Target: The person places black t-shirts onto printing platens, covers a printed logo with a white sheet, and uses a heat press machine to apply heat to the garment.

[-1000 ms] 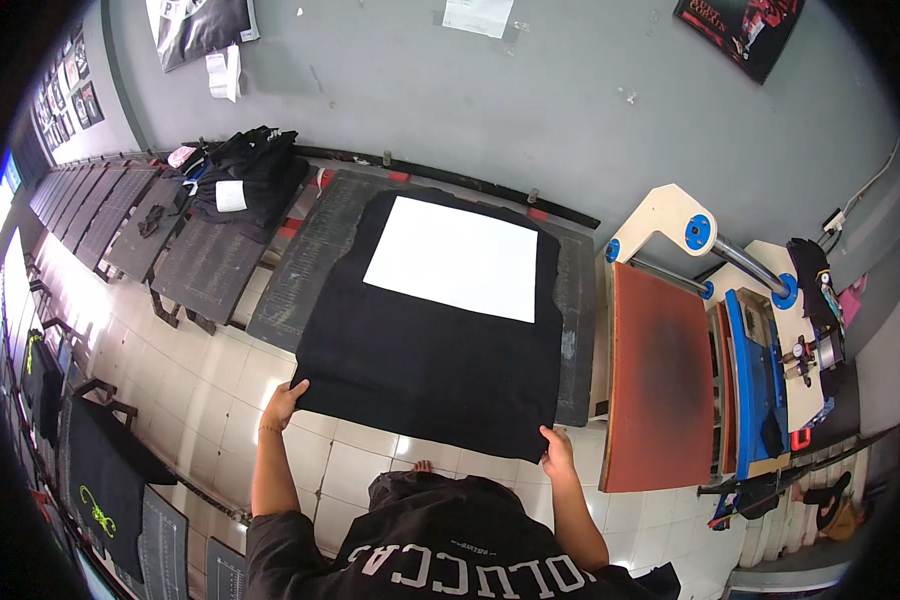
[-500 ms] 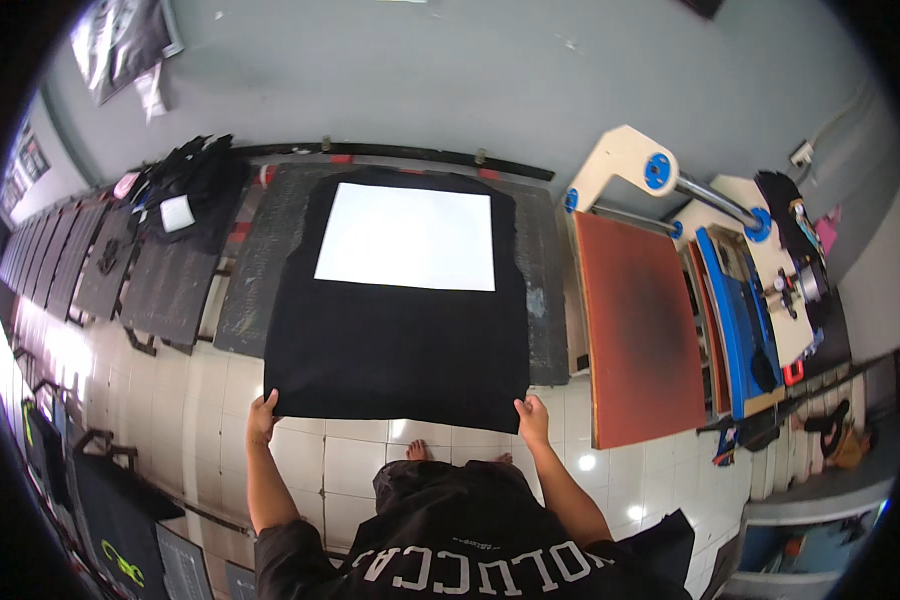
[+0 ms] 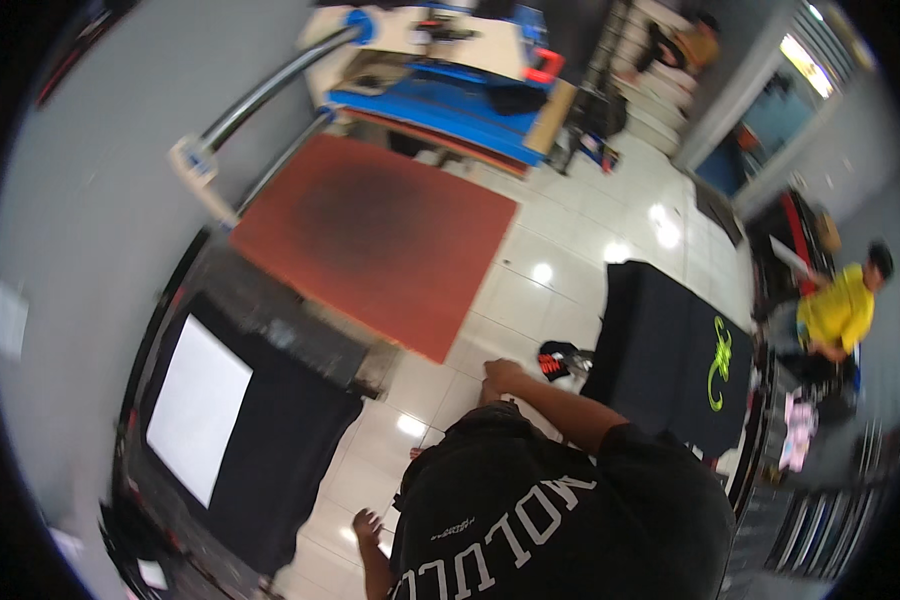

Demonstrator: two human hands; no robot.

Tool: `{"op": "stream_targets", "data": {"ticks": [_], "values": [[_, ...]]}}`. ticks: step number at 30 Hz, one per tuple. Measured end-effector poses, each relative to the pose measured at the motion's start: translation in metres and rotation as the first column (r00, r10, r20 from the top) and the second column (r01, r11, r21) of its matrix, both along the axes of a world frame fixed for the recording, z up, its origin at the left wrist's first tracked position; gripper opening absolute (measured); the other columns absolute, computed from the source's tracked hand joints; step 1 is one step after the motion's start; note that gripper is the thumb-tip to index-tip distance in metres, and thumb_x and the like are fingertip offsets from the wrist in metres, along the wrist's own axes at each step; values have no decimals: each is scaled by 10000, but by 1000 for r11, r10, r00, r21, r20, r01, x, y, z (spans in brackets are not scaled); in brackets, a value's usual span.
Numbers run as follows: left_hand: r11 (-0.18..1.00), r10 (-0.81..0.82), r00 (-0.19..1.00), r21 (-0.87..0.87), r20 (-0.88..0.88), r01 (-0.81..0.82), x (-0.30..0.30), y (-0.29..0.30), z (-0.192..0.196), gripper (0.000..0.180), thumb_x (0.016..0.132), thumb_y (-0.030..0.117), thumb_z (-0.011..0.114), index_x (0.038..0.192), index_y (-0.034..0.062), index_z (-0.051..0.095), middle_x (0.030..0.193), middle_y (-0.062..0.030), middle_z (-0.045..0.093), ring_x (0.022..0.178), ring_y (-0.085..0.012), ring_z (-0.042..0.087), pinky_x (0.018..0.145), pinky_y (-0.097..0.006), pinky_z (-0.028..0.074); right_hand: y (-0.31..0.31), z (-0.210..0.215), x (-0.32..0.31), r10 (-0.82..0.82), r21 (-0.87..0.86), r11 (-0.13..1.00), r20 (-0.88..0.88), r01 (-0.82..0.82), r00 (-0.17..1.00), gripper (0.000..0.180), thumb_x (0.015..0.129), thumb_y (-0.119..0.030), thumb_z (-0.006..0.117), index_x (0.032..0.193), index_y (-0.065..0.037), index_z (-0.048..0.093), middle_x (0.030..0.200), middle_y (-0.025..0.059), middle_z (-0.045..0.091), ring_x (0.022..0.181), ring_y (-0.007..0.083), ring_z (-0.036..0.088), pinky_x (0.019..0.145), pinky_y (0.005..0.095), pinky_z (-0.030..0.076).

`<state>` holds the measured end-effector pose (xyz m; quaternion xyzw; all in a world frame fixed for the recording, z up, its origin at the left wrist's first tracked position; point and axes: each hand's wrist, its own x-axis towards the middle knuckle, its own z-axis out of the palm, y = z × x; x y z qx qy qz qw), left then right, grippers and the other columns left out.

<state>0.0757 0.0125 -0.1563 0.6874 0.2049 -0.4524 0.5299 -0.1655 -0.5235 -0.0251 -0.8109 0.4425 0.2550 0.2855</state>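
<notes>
My left hand point(image 3: 367, 524) hangs over the tiled floor, just off the hem of a black T-shirt point(image 3: 275, 430); its fingers are a little apart and nothing shows in them. The shirt lies flat on a dark board point(image 3: 300, 340), and a white rectangular sheet or print point(image 3: 200, 410) covers part of it. My right hand point(image 3: 502, 378) is in front of my body, nearest the reddish-brown plate point(image 3: 370, 235). Motion blurs its fingers, so I cannot see whether it holds anything.
Beyond the plate stands a press with a blue section point(image 3: 440, 115) and a metal bar point(image 3: 280, 88). A black cloth with a green design point(image 3: 660, 360) lies on my right. A person in yellow point(image 3: 838, 310) stands farther right; another sits on steps point(image 3: 655, 130).
Both hands have let go of the shirt's hem and come back toward my body. My view has turned right, bringing the press, the green-printed cloth and the person in yellow into sight.
</notes>
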Motion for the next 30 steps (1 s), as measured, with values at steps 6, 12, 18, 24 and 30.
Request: {"op": "stream_targets", "data": {"ticks": [6, 12, 18, 24, 30], "values": [[458, -830, 428, 1, 356, 889, -54, -294, 85, 385, 989, 325, 577, 1156, -13, 654, 1009, -93, 687, 891, -152, 622, 834, -281, 486, -29, 39, -169, 175, -89, 955, -600, -282, 781, 635, 854, -416, 651, 1374, -67, 549, 1491, 183, 435, 1413, 381, 325, 1107, 599, 222], [-53, -893, -60, 30, 445, 998, -117, -491, 110, 339, 1005, 264, 550, 1222, 16, 631, 1056, -101, 687, 913, -184, 635, 831, -318, 498, 13, -7, -216, 288, -36, 918, -624, -396, 726, 557, 936, -388, 510, 1381, -55, 538, 1463, 200, 452, 1389, 384, 358, 1115, 595, 229], [-225, -869, -158, -90, 469, 970, -196, -587, 142, 360, 989, 303, 574, 1182, 8, 645, 1100, -123, 695, 1004, -207, 637, 893, -331, 494, 6, 48, -240, 323, -285, 851, -376, -441, 868, 380, 926, -288, 536, 1239, -85, 607, 1218, 120, 618, 1165, 275, 540, 968, 458, 369], [-444, -877, -407, -106, 256, 890, -264, -628, 158, 395, 994, 313, 562, 1198, -21, 615, 1107, -128, 663, 999, -188, 617, 864, -330, 496, 1, 25, -232, 84, -166, 978, -251, -128, 964, 334, 904, -256, 553, 1180, -70, 579, 1068, 112, 679, 1008, 262, 634, 857, 401, 476], [-398, -917, -391, -162, 78, 903, -312, -628, 111, 536, 1018, 403, 474, 1382, 10, 482, 1298, -182, 575, 1198, -279, 533, 1004, -374, 434, -30, 57, -246, -227, -130, 954, 273, 270, 935, 177, 866, -165, 597, 967, -21, 614, 921, 158, 695, 853, 324, 686, 739, 409, 540]]}}
